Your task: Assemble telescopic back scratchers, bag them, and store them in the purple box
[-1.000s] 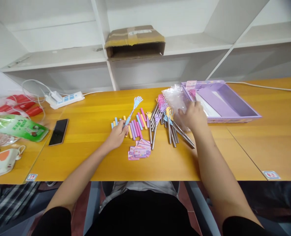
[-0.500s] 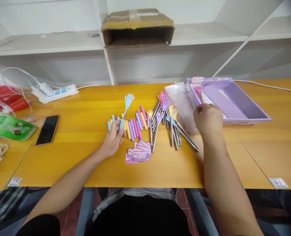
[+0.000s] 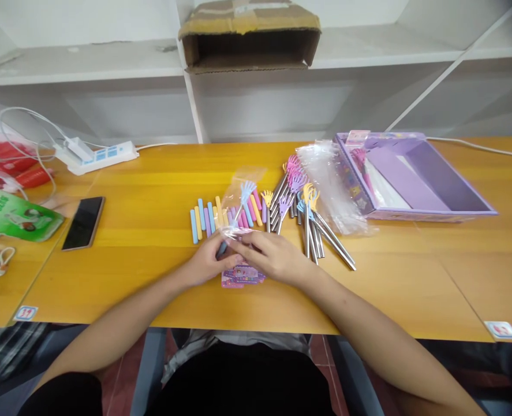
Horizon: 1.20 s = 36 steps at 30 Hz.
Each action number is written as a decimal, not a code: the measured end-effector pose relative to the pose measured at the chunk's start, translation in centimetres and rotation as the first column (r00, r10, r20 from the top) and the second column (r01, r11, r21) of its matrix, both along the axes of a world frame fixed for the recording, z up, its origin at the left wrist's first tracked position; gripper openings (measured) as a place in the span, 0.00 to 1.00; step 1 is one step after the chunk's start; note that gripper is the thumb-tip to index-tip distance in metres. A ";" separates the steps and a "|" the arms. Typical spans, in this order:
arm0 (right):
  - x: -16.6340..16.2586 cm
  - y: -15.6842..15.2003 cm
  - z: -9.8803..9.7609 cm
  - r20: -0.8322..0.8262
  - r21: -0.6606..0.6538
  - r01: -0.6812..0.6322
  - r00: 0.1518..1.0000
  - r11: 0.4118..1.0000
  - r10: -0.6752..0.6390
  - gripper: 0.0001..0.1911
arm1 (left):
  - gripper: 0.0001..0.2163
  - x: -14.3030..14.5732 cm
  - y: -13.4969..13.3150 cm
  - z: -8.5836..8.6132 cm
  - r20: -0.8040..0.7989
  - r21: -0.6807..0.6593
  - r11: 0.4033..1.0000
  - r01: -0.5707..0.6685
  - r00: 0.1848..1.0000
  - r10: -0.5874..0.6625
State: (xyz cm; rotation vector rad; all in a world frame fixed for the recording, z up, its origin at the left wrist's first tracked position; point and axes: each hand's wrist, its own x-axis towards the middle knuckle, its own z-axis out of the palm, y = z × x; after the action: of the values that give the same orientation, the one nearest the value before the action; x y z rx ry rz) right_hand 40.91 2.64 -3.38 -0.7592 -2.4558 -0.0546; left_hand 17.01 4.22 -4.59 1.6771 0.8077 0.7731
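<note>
A light blue back scratcher (image 3: 246,190) with a hand-shaped head stands tilted in my left hand (image 3: 209,258), fingers closed round its handle. A clear plastic bag (image 3: 249,174) surrounds its head and upper shaft. My right hand (image 3: 268,252) pinches the bag's lower end beside the left fingers. Beneath my hands lie small printed cards (image 3: 243,275), partly covered. Coloured tubes (image 3: 207,219) in blue, yellow, purple and pink lie behind my hands. To the right are more back scratchers (image 3: 298,184) with metal shafts.
A stack of clear bags (image 3: 331,179) lies against an open purple box (image 3: 433,173) at the right. On the left are a phone (image 3: 83,223), a power strip (image 3: 104,157) and a green packet (image 3: 17,214). A cardboard box (image 3: 249,49) sits on the shelf above.
My right hand has come from the purple box to my left hand, bringing a clear bag. The blue back scratcher's head, bare before, is now inside the bag.
</note>
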 end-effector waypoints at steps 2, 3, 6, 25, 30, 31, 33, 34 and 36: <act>-0.1 -0.1 0.0 -0.059 -0.053 -0.083 0.995 0.995 0.080 0.26 | 0.23 0.2 -0.2 -0.3 0.033 -0.032 0.999 -0.008 0.999 0.009; 0.0 -0.1 0.1 -0.107 -0.084 -0.115 0.989 0.990 0.106 0.26 | 0.22 0.2 -0.3 -0.3 0.039 -0.053 0.998 -0.028 0.999 0.030; 0.6 0.2 0.3 -0.314 -0.194 -0.106 0.948 0.975 0.041 0.18 | 0.19 0.1 -0.5 -0.3 0.069 -0.183 0.982 -0.050 0.996 0.064; 1.0 2.5 -0.4 -0.643 -0.751 -0.202 0.439 0.629 -0.627 0.22 | 0.19 0.1 -0.1 0.9 0.118 -0.203 0.979 -0.025 0.992 0.050; 2.6 2.8 0.5 -0.780 -0.626 -0.175 0.122 0.760 -0.614 0.16 | 0.19 0.2 0.8 0.9 0.375 -0.472 0.861 -0.189 0.841 0.390; 2.8 2.4 0.6 -0.787 -0.618 -0.165 0.127 0.769 -0.604 0.16 | 0.19 0.2 1.0 1.0 0.394 -0.495 0.841 -0.220 0.805 0.443; 3.2 1.5 0.6 -0.786 -0.605 -0.132 0.251 0.785 -0.564 0.17 | 0.18 0.0 1.4 1.3 0.412 -0.520 0.810 -0.271 0.751 0.516; 3.3 1.0 0.6 -0.765 -0.597 -0.109 0.376 0.795 -0.523 0.18 | 0.18 -0.2 1.6 1.3 0.415 -0.526 0.800 -0.288 0.734 0.537; 3.5 0.1 0.7 -0.617 -0.575 -0.049 0.681 0.817 -0.393 0.19 | 0.18 -0.6 2.1 1.5 0.418 -0.528 0.788 -0.315 0.712 0.565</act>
State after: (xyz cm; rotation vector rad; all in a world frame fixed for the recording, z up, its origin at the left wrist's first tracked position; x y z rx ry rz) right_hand 44.37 2.76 -2.73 -1.0225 -1.6026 0.7829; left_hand 16.45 6.28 -3.14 0.7758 0.8897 1.2581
